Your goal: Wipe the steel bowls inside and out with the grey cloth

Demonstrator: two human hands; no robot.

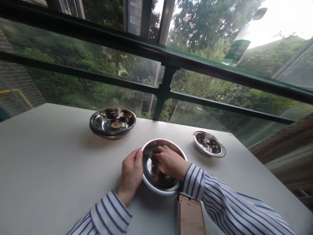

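Observation:
A shiny metal bowl (153, 191) stands on the white table in front of me. My left hand (132, 169) is closed on its left rim, thumb on top. Inside the bowl is my right hand (170, 161), its fingers curled and pressed against the inner left wall. Something greyish seems to be under those fingertips, but it is mostly hidden and I cannot make out what it is. Both wrists come out of blue-and-white striped sleeves.
Stacked metal bowls (112, 130) with a round label inside stand at the back left. A smaller metal bowl (207, 143) is to the right. A phone (192, 212) lies by my right sleeve. On the railing (207, 63) beyond the table stands a green-labelled bottle (237, 49).

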